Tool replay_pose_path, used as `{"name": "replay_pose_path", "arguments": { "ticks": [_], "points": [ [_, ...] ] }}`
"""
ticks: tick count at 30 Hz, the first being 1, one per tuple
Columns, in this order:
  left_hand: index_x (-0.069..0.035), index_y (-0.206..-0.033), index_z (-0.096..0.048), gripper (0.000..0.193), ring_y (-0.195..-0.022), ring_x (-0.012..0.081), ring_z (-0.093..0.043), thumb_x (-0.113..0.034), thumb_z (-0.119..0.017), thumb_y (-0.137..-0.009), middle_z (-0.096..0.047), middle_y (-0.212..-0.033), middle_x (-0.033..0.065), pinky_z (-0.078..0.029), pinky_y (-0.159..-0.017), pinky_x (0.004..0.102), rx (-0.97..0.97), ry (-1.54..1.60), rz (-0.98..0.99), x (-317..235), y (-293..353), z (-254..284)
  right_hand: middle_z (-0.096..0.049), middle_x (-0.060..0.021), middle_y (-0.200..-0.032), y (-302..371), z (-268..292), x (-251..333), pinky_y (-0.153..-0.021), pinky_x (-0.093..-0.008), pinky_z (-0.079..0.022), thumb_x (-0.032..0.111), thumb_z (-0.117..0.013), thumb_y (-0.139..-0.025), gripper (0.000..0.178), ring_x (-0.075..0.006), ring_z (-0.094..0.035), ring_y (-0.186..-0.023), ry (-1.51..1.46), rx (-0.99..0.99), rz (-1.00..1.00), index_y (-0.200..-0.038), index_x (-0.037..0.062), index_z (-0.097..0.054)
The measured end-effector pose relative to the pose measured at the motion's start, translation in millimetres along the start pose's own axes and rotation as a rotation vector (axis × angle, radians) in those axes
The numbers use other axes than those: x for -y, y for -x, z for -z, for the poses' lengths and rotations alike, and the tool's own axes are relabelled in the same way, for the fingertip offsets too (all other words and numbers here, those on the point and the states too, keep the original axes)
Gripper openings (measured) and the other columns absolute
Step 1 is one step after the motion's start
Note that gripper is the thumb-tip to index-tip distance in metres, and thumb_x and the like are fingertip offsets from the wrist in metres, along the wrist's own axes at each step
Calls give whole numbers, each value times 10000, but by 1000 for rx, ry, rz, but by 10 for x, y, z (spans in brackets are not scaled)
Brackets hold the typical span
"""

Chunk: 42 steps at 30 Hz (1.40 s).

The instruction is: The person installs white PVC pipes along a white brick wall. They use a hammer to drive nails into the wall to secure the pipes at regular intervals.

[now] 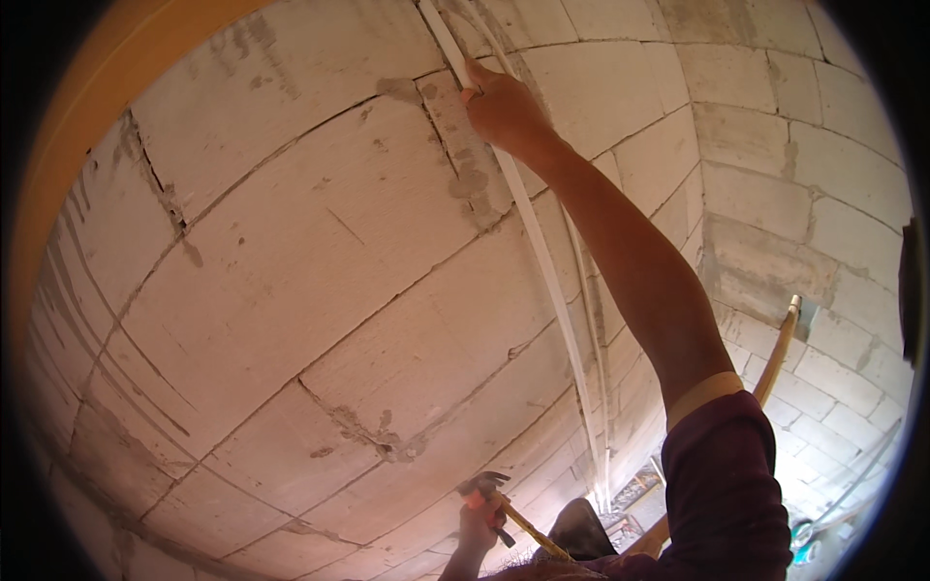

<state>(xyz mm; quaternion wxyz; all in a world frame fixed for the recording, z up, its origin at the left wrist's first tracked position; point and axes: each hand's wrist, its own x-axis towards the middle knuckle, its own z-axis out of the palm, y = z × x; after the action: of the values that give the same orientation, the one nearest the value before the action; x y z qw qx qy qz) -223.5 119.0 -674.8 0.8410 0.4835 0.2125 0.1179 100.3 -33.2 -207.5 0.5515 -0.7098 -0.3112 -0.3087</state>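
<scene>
My right arm reaches up across the block wall, its dark sleeve pushed above the elbow. The fingers of my right hand (506,108) are closed around a long white pipe (547,257) running up the wall. A second, thinner pale line (584,276) runs beside the pipe, to its right. Low in the picture, my left hand (475,531) is wrapped around a claw hammer (531,528) close to its dark head. The hammer's yellow handle slants down to the right. Part of the left hand's grip is hidden behind the hammer.
The pale block wall (320,290) has dark joints and mortar patches. An orange-brown beam (107,87) curves along the upper left. A brown pole (777,358) with a white tip stands right of my arm. A dark rounded thing (576,528) sits beside the hammer handle.
</scene>
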Motion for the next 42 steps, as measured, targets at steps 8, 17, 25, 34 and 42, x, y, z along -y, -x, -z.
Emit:
{"name": "replay_pose_path", "arguments": {
  "ticks": [8, 17, 25, 34, 42],
  "points": [
    [-68, -1145, -551, 298, -547, 119, -471, -14, -606, -858, -616, -852, 111, -360, -463, 250, 1, 11, -64, -33, 89, -13, -693, -267, -933, 41, -40, -95, -792, -467, -562, 87, -512, -915, 337, -399, -696, -912, 400, -151, 47, -1210, -76, -517],
    [-81, -1158, -561, 336, -583, 85, -443, 10, -584, -835, -543, -803, 16, -334, -495, 231, 77, -14, -62, -140, 118, -192, -661, -208, -986, -125, -8, -334, -774, -421, -579, 88, -604, -876, 246, -355, -687, -942, 495, -247, 52, -1098, -13, -570],
    [-16, -1083, -579, 260, -563, 114, -478, 44, -641, -837, -657, -879, 152, -349, -470, 240, 125, 42, -74, -127, 83, -335, -631, -201, -1027, -197, -34, -486, -808, -441, -559, 92, -631, -840, 216, -362, -657, -982, 353, -435, 92, -1045, 25, -616],
    [8, -1061, -591, 266, -574, 113, -488, 68, -653, -809, -664, -880, 147, -349, -493, 241, 177, -13, -86, -210, 106, -627, -680, -241, -945, -10, -129, -510, -728, -495, -547, 155, -617, -914, 191, -420, -686, -814, 284, -416, 138, -1016, 11, -544],
    [-36, -1160, -571, 361, -661, 100, -513, 30, -639, -811, -620, -910, 94, -357, -527, 228, 252, -129, -7, -75, -27, -652, -678, -247, -973, 199, 90, -297, -744, -487, -549, 163, -618, -926, 262, -403, -692, -826, 305, -250, 151, -1100, 2, -507]
  ]
}}
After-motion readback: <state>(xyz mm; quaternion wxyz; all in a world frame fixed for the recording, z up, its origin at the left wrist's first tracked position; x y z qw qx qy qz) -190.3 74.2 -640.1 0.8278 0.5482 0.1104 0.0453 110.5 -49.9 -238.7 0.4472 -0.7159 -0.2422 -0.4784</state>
